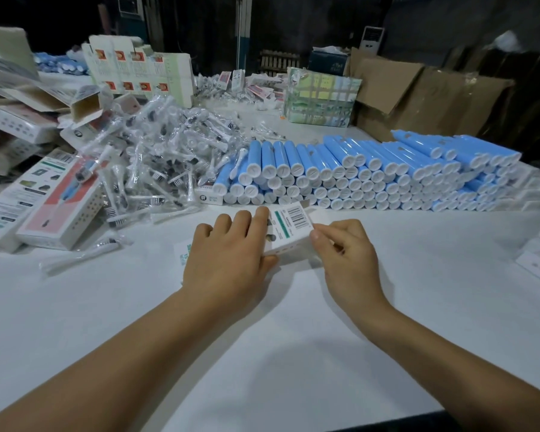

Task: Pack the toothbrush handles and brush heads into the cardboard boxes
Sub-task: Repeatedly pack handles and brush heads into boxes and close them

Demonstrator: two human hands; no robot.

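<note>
Table [387, 275]: white top, carrying everything listed below.
Box in hand [289, 227]: small white cardboard box with a barcode and a green stripe on its upper face, lying on the table near the middle, just in front of the blue stack.
Left hand [228, 260]: laid over the near-left part of the box, fingers curved over the top and thumb at its side; the grip is clamped on the box.
Right hand [345, 254]: at the box's right end, thumb and forefinger pinched together on its edge or flap (which of the two cannot be told).
Toothbrush handles [356, 173]: blue tubes with white end caps, stacked in rows behind the box, caps facing the person.
Brush heads [166, 157]: loose heap in clear wrappers, left of the handles, a few strays nearer the person.
Printed boxes [53, 210]: pink-and-white cartons lying at the far left, some open.
Flat cartons [138, 73]: standing at the back left.
Brown cardboard [418, 98]: large sheets or cases at the back right.
</note>
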